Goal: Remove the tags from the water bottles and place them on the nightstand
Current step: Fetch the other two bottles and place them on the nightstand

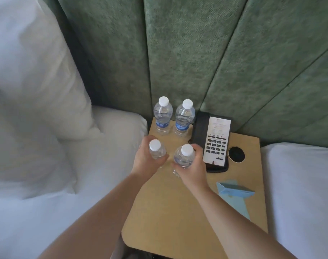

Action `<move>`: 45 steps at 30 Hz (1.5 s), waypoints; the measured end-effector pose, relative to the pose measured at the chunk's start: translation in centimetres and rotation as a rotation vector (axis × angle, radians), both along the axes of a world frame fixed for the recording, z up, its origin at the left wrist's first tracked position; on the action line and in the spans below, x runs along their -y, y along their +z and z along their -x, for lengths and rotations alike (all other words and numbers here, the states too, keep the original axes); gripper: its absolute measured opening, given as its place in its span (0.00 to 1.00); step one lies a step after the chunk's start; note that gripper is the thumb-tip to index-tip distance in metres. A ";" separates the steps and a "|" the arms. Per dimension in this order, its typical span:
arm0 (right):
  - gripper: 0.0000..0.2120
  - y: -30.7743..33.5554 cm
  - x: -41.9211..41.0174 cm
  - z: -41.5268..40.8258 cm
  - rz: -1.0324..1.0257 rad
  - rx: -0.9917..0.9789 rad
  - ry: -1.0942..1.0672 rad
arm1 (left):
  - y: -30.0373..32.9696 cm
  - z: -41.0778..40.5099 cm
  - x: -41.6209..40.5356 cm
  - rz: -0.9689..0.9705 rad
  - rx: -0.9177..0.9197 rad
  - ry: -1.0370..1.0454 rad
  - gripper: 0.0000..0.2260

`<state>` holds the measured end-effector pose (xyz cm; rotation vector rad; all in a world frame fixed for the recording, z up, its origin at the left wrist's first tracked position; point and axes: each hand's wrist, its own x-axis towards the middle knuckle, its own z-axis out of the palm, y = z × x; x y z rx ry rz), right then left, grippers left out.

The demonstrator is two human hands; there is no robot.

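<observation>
At the nightstand's point(178, 212) back-left corner two bottles point(162, 116) stand untagged; each hand point(147, 159) wraps fingers round another bottle point(184, 156), nearly placed.

Two standing bottles point(171, 116) at nightstand point(168, 212) rear, telephone point(213, 141) right of them, folded card point(234, 193) nearer front

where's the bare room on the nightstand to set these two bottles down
Free: the wide front of the nightstand, left of the blue folded card, below both hands. Crowded: the back, where two standing bottles sit beside the phone and the black round disc. The left hand and right hand each hold a bottle just ahead of those.
</observation>
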<state>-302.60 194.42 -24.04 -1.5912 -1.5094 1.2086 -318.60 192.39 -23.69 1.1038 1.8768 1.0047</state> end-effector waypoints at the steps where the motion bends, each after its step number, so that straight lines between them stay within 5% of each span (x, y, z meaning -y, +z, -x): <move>1: 0.32 -0.3 -0.2 0.2 -0.007 -0.007 0.001 | -0.3 0.2 -0.4 -0.004 0.015 0.001 0.25; 12: 0.34 -1.2 -0.1 0.5 -0.024 -0.005 0.047 | -0.8 0.8 -0.6 -0.008 0.043 -0.098 0.28; 17: 0.46 0.5 0.0 -0.7 0.022 -0.074 0.111 | 1.4 2.0 0.0 -0.021 0.132 -0.242 0.54; 20: 0.35 2.6 -1.2 -2.3 0.000 -0.204 0.026 | 3.5 3.6 -0.4 -0.130 0.230 -0.133 0.39; 22: 0.33 3.8 -3.8 -3.1 -0.031 -0.190 -0.007 | 4.8 4.7 -2.8 -0.153 0.138 0.000 0.33; 28: 0.37 3.5 -14.6 -0.8 -0.101 0.109 0.214 | 4.6 5.0 -13.7 0.135 -0.204 -0.140 0.38; 32: 0.36 1.0 -15.9 0.0 -0.043 0.113 0.347 | 2.0 3.8 -15.3 0.175 -0.334 -0.139 0.38; 36: 0.34 -0.2 -15.9 -0.4 -0.097 0.129 0.318 | 0.4 4.6 -15.5 0.077 -0.249 -0.111 0.32; 39: 0.36 -0.4 -16.1 -0.7 -0.128 0.152 0.338 | 0.3 5.9 -15.8 0.038 -0.152 -0.277 0.29; 42: 0.39 -0.3 -16.6 -0.8 -0.113 0.128 0.343 | 0.4 7.0 -15.9 0.081 0.127 -0.374 0.36; 45: 0.38 0.0 -17.2 -0.8 -0.089 0.055 0.354 | 0.4 6.7 -16.0 0.119 0.087 -0.344 0.40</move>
